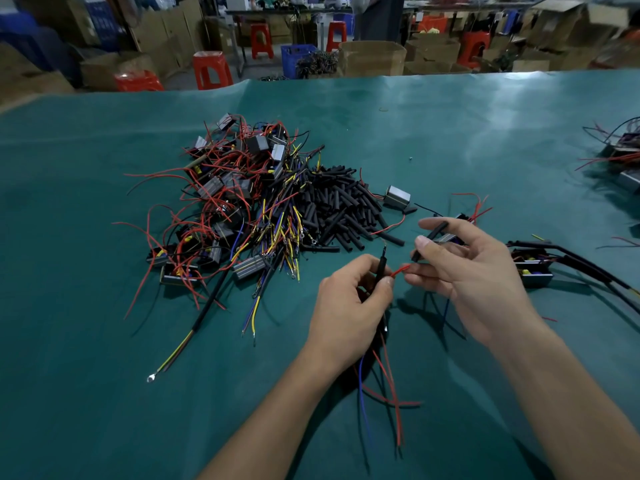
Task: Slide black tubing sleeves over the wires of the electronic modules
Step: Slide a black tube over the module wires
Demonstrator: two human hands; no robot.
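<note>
My left hand (349,306) grips a bundle of wires, with a black-sleeved wire (382,263) sticking up between thumb and fingers; red and blue wires (388,382) trail below it. My right hand (464,271) pinches the end of a red wire (400,270) with its lower fingers and holds a short black tubing sleeve (434,232) between thumb and forefinger. An electronic module (450,239) sits partly hidden behind the right hand. A heap of loose black sleeves (339,209) lies just beyond both hands.
A tangled pile of grey modules with red, yellow and blue wires (235,202) fills the left-centre of the green mat (104,375). One lone module (397,196) lies by the sleeves. Sleeved modules (533,268) lie to the right; more modules (623,157) sit at the far right edge.
</note>
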